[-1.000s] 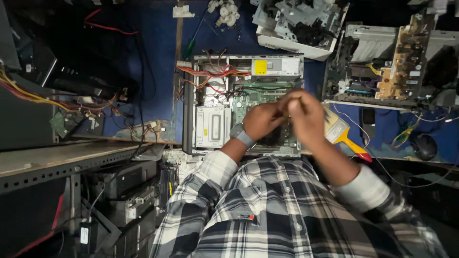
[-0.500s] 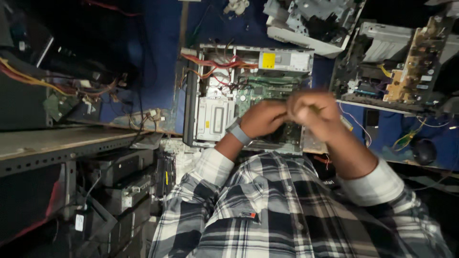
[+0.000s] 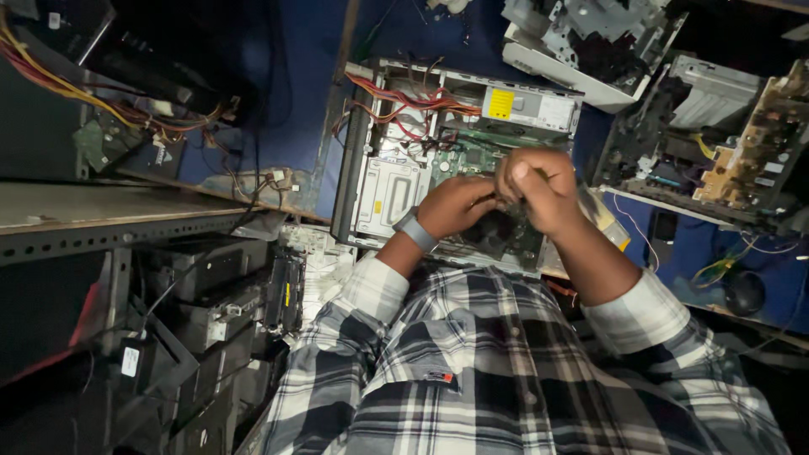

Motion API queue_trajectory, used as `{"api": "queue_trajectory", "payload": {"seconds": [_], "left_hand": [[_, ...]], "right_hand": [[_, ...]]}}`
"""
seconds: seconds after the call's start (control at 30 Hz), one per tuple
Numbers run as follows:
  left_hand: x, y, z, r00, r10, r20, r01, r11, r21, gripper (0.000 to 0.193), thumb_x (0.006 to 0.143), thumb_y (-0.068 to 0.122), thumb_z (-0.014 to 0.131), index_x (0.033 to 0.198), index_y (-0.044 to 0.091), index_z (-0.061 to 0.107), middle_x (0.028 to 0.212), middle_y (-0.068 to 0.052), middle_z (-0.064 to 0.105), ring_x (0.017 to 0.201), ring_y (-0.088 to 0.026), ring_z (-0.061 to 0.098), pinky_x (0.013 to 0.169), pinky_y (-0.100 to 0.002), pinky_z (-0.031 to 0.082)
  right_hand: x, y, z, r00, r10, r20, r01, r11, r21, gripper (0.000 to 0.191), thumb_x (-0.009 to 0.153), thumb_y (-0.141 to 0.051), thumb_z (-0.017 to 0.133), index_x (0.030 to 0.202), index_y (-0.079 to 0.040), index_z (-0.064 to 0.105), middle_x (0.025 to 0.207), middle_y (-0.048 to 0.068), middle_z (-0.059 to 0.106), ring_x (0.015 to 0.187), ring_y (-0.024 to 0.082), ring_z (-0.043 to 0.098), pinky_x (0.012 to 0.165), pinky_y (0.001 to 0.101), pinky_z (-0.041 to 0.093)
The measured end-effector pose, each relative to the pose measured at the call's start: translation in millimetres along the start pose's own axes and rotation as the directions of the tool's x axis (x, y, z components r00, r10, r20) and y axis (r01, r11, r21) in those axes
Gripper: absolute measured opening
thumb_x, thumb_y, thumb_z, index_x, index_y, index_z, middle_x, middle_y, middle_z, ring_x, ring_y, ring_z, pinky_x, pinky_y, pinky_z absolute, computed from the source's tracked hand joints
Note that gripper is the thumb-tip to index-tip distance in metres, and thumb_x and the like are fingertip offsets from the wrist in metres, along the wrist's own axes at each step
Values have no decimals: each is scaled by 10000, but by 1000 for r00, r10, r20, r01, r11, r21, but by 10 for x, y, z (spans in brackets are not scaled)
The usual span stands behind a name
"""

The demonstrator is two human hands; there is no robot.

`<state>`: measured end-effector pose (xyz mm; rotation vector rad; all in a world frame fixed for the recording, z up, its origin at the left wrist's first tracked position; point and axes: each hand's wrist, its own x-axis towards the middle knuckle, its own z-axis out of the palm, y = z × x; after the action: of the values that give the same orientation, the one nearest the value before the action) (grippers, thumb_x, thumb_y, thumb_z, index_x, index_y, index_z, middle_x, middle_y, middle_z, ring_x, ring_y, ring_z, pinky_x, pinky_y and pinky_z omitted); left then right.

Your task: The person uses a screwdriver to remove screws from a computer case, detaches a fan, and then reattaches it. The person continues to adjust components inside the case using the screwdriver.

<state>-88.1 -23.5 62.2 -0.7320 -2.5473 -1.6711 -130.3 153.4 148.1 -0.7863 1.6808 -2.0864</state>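
Nearest us, low in the frame, lies our plaid shirt (image 3: 506, 371). Above it, at centre, our left hand (image 3: 455, 206) and right hand (image 3: 539, 190) are closed together around a small dark part (image 3: 504, 200) we cannot make out, held over the open computer case (image 3: 396, 181). It looks light and fragile; we would grip its edges. Red cables (image 3: 404, 97) crowd the case; farther, a dismantled machine (image 3: 590, 34) sits upper right.

Yellow rectangular label (image 3: 500, 104) beside white label (image 3: 553, 110) on grey power supply (image 3: 531, 108), case's far edge.
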Motion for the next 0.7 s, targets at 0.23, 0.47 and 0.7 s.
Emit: {"api": "queue_trajectory", "payload": {"seconds": [0.23,0.47,0.7], "left_hand": [[-51,-151,73,1000,-7,-10,7,1000,-3,186,905,181,745,1083,128,726,1008,-123,740,916,-358,709,788,-450,564],[-93,-230,58,998,47,30,-48,998,34,146,849,152,786,985,131,739,971,-103,746,890,-336,724,791,-430,584],[-140,-185,85,999,-17,-49,22,995,100,218,833,222,800,1028,137,753,988,-91,759,861,-315,733,746,-418,589]], "right_hand": [[-45,123,2,999,31,23,-31,999,38,444,1102,-289,520,742,-36,466,691,61,512,629,144,486,598,296,435],[-129,1,77,994,65,83,-58,995,-84,346,1081,-200,548,789,-19,509,781,75,574,709,148,541,684,290,458],[-365,-71,453,967,-43,-250,-7,981,-196,117,1094,-128,542,1084,-22,491,1064,85,555,953,131,537,869,291,485]]}}
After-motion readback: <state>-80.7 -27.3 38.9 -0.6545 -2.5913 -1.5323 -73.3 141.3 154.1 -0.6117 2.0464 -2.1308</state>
